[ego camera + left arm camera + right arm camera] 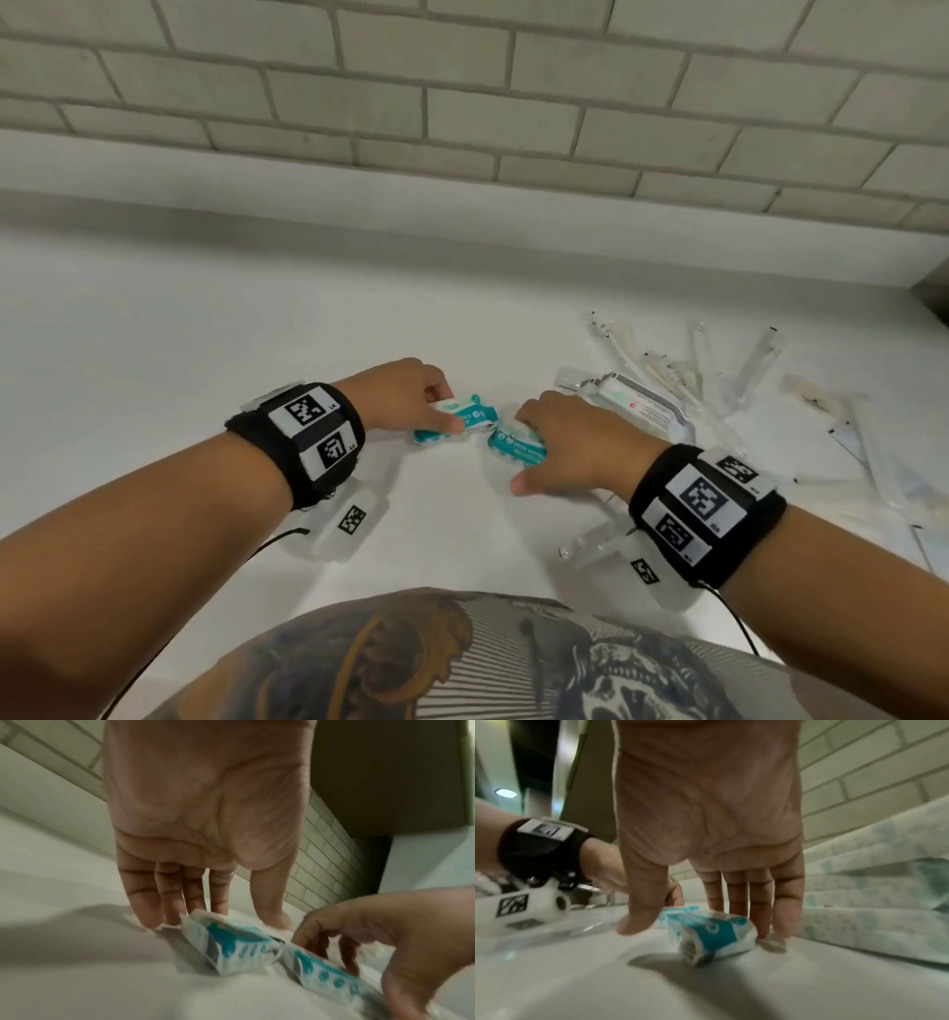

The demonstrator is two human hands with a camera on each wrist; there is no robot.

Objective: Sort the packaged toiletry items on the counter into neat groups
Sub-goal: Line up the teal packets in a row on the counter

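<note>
Two small teal-and-white packets lie side by side on the white counter (205,334). My left hand (444,411) pinches the left packet (470,416) between thumb and fingers. In the left wrist view this packet (236,949) sits under the left hand (218,914), fingers at its far end. My right hand (521,457) arches over the right packet (518,447). In the right wrist view its straight fingers (770,919) touch the far side of that packet (713,935), and the thumb (639,921) stands on the counter just beside it. Both wrist views are blurred.
A large soft wipes pack (637,406) lies just right of my right hand. Beyond it are several clear-wrapped long items (683,370) and white sachets (883,462). Another clear wrapper (590,545) lies under my right wrist. A brick wall (462,103) backs the counter.
</note>
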